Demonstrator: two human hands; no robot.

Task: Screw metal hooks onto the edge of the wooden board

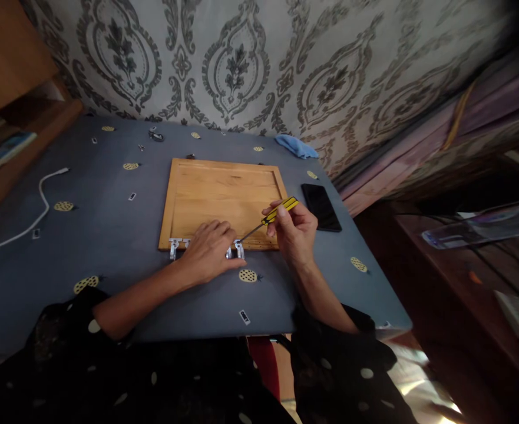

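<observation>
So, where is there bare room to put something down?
Bare tabletop: between the white cable and the wooden board; also nearer than the black phone, right of the right hand. Crowded: the board's near edge, with left hand, screwdriver and metal brackets.

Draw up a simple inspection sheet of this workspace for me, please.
Surface: grey-blue tabletop with a pineapple print.
Job's things: wooden panel lying flat; metal fittings along its near edge; yellow-and-black screwdriver, tip at a fitting.
Clutter: dark phone-like device right of the panel; crumpled blue cloth and small metal piece toward the back.
Hands: right hand grips the screwdriver; left hand lies over the panel's near edge, its grip hidden.
Cables: white cable at left, one end loose.
Surroundings: patterned wall behind; wooden furniture at left.
</observation>
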